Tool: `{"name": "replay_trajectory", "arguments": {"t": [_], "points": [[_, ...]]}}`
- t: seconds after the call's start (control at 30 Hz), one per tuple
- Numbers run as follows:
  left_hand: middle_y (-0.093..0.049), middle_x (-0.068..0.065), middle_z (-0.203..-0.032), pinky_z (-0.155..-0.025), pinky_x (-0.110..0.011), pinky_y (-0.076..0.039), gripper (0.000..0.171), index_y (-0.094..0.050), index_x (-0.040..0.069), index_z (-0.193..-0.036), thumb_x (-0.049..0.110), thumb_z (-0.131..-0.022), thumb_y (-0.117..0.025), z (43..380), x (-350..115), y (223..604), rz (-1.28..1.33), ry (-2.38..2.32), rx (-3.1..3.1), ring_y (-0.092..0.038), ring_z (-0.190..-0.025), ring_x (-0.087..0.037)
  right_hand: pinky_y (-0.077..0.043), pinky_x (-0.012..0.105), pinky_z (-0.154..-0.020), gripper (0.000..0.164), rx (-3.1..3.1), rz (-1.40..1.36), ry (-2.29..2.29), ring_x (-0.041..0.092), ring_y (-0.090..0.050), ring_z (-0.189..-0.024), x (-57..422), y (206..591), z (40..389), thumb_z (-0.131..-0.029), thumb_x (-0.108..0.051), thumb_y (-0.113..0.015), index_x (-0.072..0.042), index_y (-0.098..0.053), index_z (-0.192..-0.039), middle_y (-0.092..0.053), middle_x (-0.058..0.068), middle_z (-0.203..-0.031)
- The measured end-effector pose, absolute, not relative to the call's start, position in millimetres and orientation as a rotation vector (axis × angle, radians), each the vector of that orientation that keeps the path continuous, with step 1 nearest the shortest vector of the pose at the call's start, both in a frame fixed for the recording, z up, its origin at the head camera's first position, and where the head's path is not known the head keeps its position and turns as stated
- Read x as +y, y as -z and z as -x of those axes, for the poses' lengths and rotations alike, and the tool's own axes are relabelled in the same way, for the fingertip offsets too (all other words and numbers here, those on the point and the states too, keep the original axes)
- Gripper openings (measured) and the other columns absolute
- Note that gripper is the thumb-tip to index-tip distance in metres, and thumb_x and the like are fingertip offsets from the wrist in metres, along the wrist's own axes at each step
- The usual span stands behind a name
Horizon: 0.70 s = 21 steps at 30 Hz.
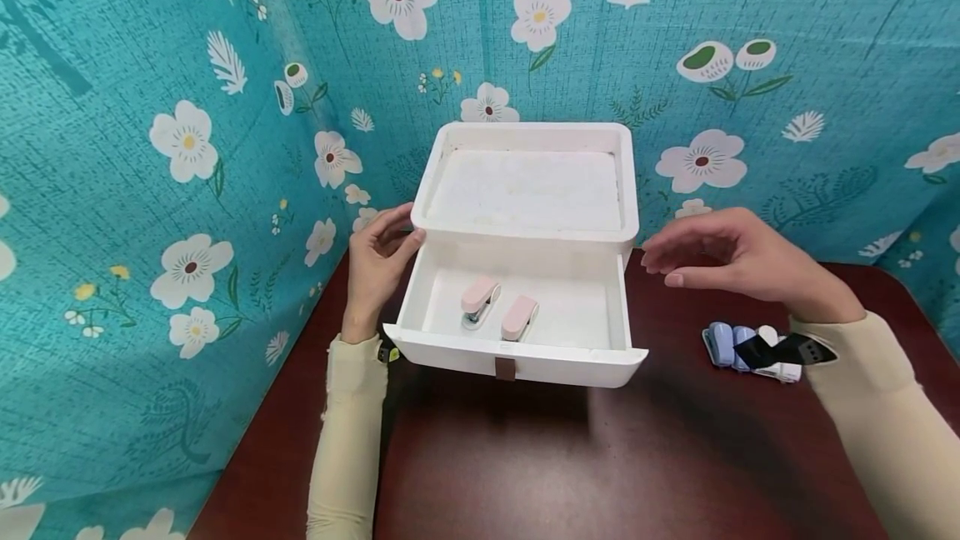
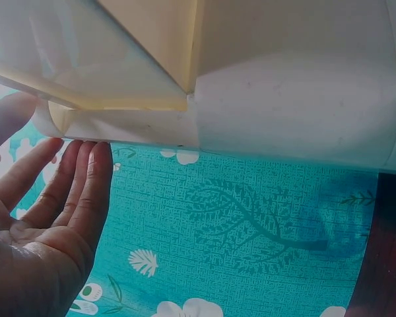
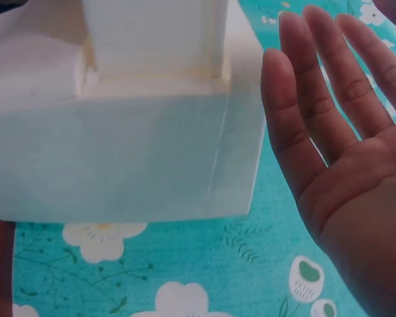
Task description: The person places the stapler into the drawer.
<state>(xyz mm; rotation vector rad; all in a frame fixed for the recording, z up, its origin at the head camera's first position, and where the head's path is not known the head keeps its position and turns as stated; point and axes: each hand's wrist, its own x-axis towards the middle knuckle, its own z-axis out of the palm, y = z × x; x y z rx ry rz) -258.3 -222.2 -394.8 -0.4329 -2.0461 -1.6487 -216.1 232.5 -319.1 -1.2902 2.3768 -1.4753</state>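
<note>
A white drawer box (image 1: 525,236) stands on the table with its drawer (image 1: 573,294) pulled out toward me. Two small pink staplers (image 1: 480,297) lie side by side inside the drawer. My left hand (image 1: 377,261) rests against the box's left side, and its nearly straight fingers (image 2: 96,178) touch the side wall with the thumb at the front corner. Off the right side of the box, my right hand (image 1: 738,261) hovers with its fingers extended and holds nothing. In the right wrist view, its palm faces the box wall (image 3: 138,158).
Several blue and white staplers (image 1: 722,345) lie on the dark red table (image 1: 510,457) at right, partly hidden by the right wrist strap. A brown pull tab (image 1: 506,368) hangs on the drawer front. Behind the box, a teal flowered cloth (image 1: 585,65) covers the walls.
</note>
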Motion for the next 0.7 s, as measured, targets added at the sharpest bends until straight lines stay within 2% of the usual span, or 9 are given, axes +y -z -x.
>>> {"name": "replay_trajectory", "arguments": {"t": [0.27,0.5,0.7], "points": [[-0.072,-0.017,-0.129,-0.091,-0.021,-0.062,0.040,-0.070,0.005,-0.134,0.007,-0.095,-0.076,259,-221,395,0.428,1.650,-2.054,-0.073,-0.108,-0.007,-0.063,0.018,-0.085,0.045,2.348,1.251,1.564,0.008,-0.076,-0.100,245,337,212,-0.085,0.023,-0.067,0.006,-0.067,-0.126,-0.079,-0.002,-0.114],[-0.071,-0.020,-0.130,-0.091,-0.021,-0.062,0.041,-0.069,0.005,-0.135,0.008,-0.095,-0.076,259,-221,394,0.433,1.651,-2.054,-0.073,-0.109,-0.010,-0.065,0.022,-0.081,0.043,2.402,1.114,1.584,0.009,-0.077,-0.101,254,353,204,-0.086,0.021,-0.068,0.003,-0.068,-0.125,-0.079,-0.003,-0.114],[-0.072,-0.017,-0.128,-0.090,-0.019,-0.062,0.039,-0.070,0.006,-0.134,0.008,-0.095,-0.076,258,-222,395,0.424,1.646,-2.053,-0.073,-0.108,-0.007,-0.065,0.023,-0.078,0.042,2.412,1.053,1.620,0.010,-0.077,-0.100,260,368,195,-0.088,0.020,-0.067,0.002,-0.068,-0.126,-0.079,-0.003,-0.113]]}}
